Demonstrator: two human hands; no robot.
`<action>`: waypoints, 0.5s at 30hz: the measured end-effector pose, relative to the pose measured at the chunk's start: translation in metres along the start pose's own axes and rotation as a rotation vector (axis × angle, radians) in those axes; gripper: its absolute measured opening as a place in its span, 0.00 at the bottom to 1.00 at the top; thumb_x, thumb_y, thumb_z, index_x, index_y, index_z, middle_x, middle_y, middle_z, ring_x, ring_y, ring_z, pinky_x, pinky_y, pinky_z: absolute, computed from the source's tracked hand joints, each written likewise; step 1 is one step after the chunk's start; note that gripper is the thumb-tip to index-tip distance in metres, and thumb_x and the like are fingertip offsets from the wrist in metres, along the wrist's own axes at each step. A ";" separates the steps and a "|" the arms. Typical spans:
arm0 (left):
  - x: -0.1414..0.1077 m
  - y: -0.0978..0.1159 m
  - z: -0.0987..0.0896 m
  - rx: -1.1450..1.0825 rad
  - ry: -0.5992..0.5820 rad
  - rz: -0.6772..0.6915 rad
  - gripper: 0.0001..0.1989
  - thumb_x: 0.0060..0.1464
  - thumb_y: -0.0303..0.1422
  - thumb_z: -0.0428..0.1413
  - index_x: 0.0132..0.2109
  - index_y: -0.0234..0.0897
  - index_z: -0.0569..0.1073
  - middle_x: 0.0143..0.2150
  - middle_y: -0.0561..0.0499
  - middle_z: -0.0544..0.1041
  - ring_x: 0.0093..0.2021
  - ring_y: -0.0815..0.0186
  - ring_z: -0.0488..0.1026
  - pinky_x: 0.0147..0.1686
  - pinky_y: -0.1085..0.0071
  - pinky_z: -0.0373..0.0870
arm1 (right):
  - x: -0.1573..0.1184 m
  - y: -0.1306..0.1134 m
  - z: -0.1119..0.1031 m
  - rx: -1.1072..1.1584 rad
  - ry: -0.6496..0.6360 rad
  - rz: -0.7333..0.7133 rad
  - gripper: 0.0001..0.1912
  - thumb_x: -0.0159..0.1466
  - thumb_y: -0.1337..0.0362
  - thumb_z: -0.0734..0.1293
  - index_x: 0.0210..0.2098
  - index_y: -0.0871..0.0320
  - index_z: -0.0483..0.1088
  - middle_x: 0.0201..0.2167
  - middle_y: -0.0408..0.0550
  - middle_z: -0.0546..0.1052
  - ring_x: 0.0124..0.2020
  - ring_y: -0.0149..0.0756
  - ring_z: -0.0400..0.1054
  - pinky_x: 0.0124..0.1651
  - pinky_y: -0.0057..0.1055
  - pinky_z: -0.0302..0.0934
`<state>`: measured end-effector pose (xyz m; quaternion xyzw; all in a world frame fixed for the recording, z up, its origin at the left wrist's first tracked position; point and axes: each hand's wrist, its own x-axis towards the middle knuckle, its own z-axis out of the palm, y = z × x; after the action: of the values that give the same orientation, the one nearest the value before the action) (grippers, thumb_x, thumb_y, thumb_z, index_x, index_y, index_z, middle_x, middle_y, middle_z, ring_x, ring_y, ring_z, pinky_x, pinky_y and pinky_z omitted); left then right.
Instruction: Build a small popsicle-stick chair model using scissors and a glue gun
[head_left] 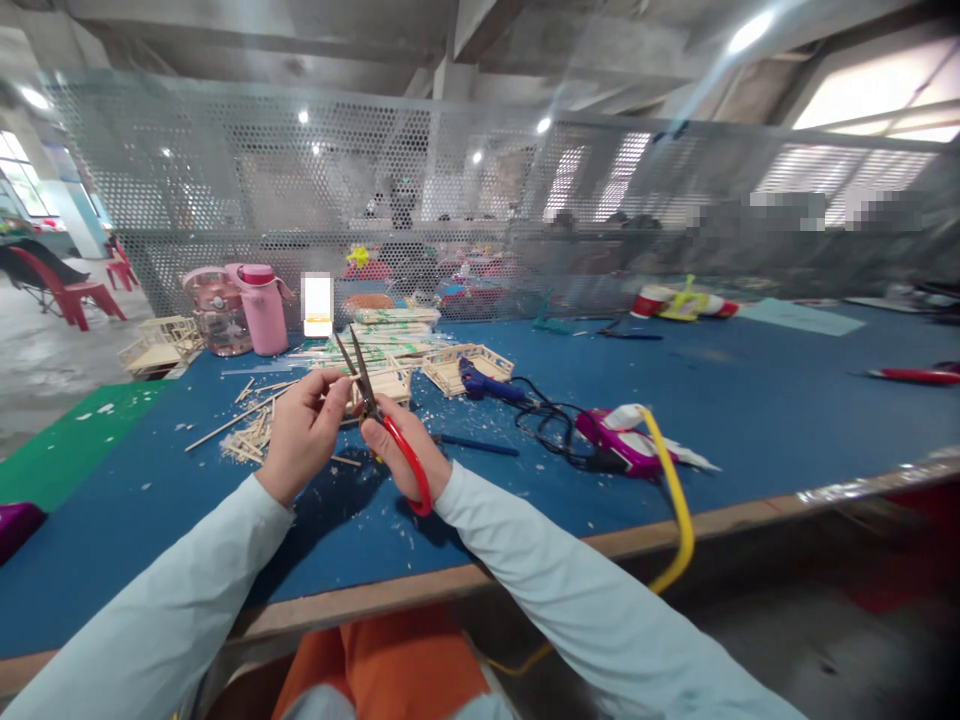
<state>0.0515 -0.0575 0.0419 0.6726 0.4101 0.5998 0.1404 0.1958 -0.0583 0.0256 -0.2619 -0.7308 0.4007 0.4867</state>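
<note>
My left hand (304,432) is closed in a pinch, with the tip of a thin wooden stick (355,378) showing at the fingertips beside the scissor blades. Red-handled scissors (411,462) are gripped in my right hand (397,440), blades parted slightly and pointing up and away. Both hands are close together above the blue table. Under and left of my left hand lies a pile of short cut sticks (251,432). Behind the hands are a small wooden stick frame (390,385), partly hidden, and another railed tray-like frame (450,370).
A blue glue gun (487,383) rests against the railed frame, its black cord tangled near a purple power strip (626,445) with a yellow cable (679,500). Bundled sticks (397,335), a pink bottle (264,315) and a clear bottle (223,315) stand behind. A dark blue pen-like tool (480,445) lies right.
</note>
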 end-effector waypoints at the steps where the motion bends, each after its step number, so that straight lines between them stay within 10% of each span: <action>1: -0.001 0.001 0.001 0.020 0.001 0.003 0.12 0.59 0.38 0.50 0.33 0.35 0.72 0.25 0.53 0.73 0.24 0.71 0.69 0.26 0.76 0.66 | 0.000 0.000 0.000 0.007 -0.005 -0.001 0.28 0.58 0.40 0.63 0.44 0.58 0.67 0.24 0.39 0.64 0.24 0.28 0.55 0.32 0.28 0.56; 15: -0.002 0.000 -0.001 0.137 0.035 0.106 0.12 0.59 0.37 0.50 0.35 0.34 0.75 0.26 0.51 0.76 0.26 0.69 0.71 0.29 0.75 0.67 | 0.000 0.003 0.003 0.177 -0.102 -0.015 0.36 0.54 0.35 0.63 0.51 0.56 0.65 0.33 0.47 0.69 0.31 0.33 0.60 0.33 0.30 0.58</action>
<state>0.0509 -0.0598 0.0407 0.6906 0.4165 0.5888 0.0552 0.1934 -0.0577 0.0226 -0.1915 -0.7183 0.4728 0.4731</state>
